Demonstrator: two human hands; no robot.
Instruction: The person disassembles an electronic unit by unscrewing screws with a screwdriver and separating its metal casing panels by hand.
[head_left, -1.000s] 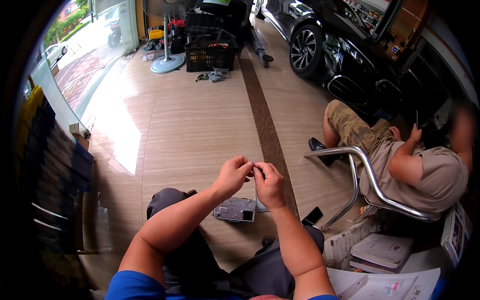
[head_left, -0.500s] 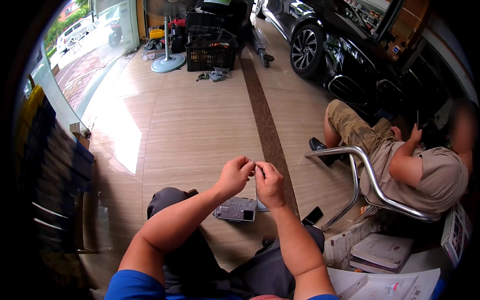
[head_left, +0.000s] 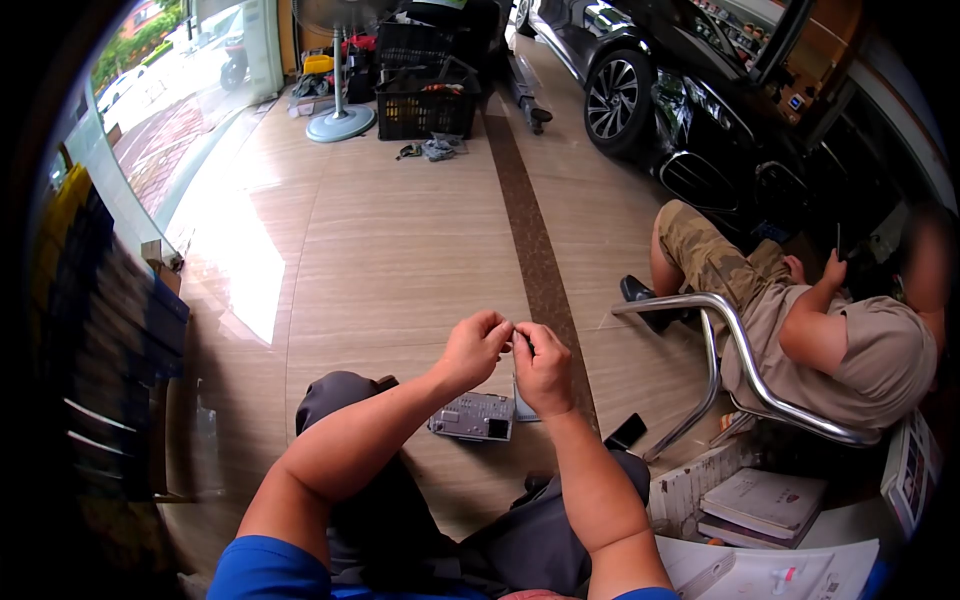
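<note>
In the head view, our left hand (head_left: 474, 352) and right hand (head_left: 544, 372) meet above the metal box (head_left: 474, 416) on the floor (head_left: 400, 230), each grip pinched narrow; we cannot tell on what. It seems fine fingertip work, calling next for steadiness.

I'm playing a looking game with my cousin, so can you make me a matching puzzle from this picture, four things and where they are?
Things:
1. Left hand
2. Circuit board
3. Black phone
4. Pedestal fan

Places:
A. On the floor, near a foot of the chrome tube frame
B. Standing beside the black plastic crate
C. Fingertips close up to those of the right hand
D. On the floor, just below both hands in the picture

Right pairs: 1-C, 2-D, 3-A, 4-B
</note>
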